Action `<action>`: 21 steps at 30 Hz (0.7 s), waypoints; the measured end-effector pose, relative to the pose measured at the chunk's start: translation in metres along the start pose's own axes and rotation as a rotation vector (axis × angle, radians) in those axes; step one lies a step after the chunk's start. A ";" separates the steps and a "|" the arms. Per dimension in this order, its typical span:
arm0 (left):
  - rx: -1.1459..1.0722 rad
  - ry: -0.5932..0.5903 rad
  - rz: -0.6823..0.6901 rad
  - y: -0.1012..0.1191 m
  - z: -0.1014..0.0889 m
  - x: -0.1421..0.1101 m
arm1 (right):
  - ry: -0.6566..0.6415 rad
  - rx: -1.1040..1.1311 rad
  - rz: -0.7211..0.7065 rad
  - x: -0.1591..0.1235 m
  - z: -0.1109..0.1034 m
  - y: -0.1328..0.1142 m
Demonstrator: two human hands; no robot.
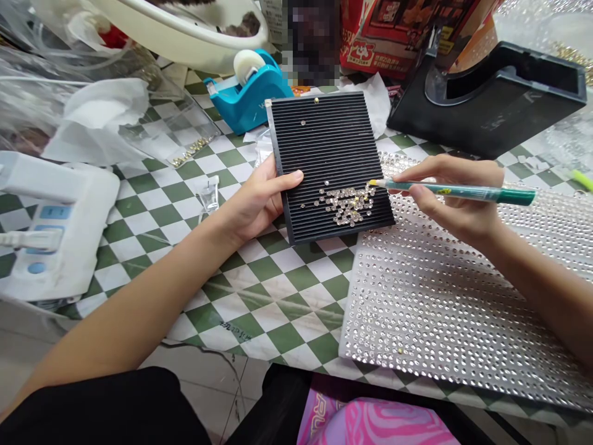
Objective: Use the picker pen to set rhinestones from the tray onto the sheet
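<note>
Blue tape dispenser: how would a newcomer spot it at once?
On the checkered tablecloth, look just beyond the ridged black board. The dispenser sits by its far left corner, near the cream basin. It is bright blue with a pale roll, unlike the bulkier black holder further right.

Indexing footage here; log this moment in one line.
left hand: holds ridged black board | right hand: holds green pencil-like tool, tip at loose rhinestones | right: studded sheet

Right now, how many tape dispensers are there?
2: the blue dispenser beside the black board, the black dispenser beyond the gem-studded sheet. More may be hidden.
</note>
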State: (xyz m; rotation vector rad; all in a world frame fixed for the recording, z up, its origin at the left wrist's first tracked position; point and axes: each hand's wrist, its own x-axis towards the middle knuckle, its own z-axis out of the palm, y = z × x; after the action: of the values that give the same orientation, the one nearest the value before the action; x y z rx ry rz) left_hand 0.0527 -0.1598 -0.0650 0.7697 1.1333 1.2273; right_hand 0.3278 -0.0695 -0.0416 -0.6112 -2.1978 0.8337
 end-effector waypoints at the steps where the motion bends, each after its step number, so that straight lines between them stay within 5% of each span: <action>1: -0.001 0.003 -0.003 0.000 0.000 0.000 | 0.000 0.003 -0.007 0.000 0.000 0.000; 7: -0.003 0.016 -0.004 -0.001 -0.001 0.001 | 0.043 0.061 0.012 -0.001 0.001 -0.002; 14: -0.010 0.008 0.002 -0.002 -0.001 0.001 | 0.382 -0.015 0.072 0.005 -0.004 0.020; 21: 0.014 0.027 -0.008 -0.001 0.000 0.000 | 0.350 -0.091 0.169 0.008 -0.009 0.037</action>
State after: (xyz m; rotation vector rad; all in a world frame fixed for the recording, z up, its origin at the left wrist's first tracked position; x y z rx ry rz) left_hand 0.0528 -0.1597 -0.0658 0.7601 1.1671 1.2274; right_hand 0.3360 -0.0357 -0.0597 -0.9239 -1.8909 0.6546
